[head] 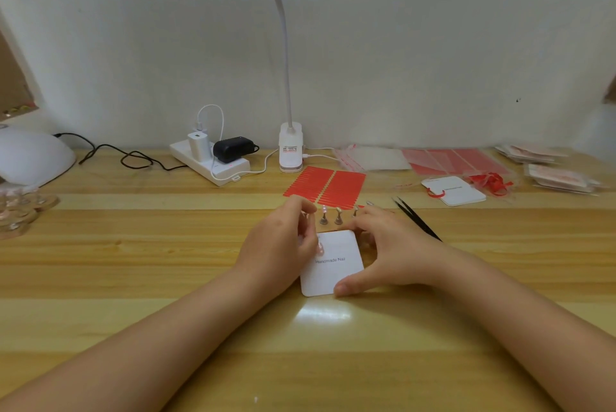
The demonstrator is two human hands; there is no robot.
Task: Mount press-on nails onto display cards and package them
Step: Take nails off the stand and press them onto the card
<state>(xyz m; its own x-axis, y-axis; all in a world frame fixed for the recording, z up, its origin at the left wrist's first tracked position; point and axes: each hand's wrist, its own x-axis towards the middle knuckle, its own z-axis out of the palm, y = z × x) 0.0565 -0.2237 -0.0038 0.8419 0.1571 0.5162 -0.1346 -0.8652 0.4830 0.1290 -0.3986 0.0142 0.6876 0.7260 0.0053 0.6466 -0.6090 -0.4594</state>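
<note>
A white display card (336, 273) printed "Handmade Nail" lies on the wooden desk (133, 278). My left hand (283, 245) covers its left edge and its curled fingers press a small pale pink press-on nail (320, 247) onto the card's upper left. My right hand (383, 251) holds the card, thumb at the bottom edge and fingers at the top right corner. Just behind the card, press-on nails stand on small metal stands (338, 216). Two red adhesive tab sheets (325, 185) lie beyond them.
Black tweezers (416, 218) lie to the right of my right hand. Another white card with a red ribbon (453, 191), clear bags (373, 158) and packed sets (560, 175) sit at the back right. A clip lamp (290, 148), power strip (210, 161) and nail lamp (30, 155) stand behind.
</note>
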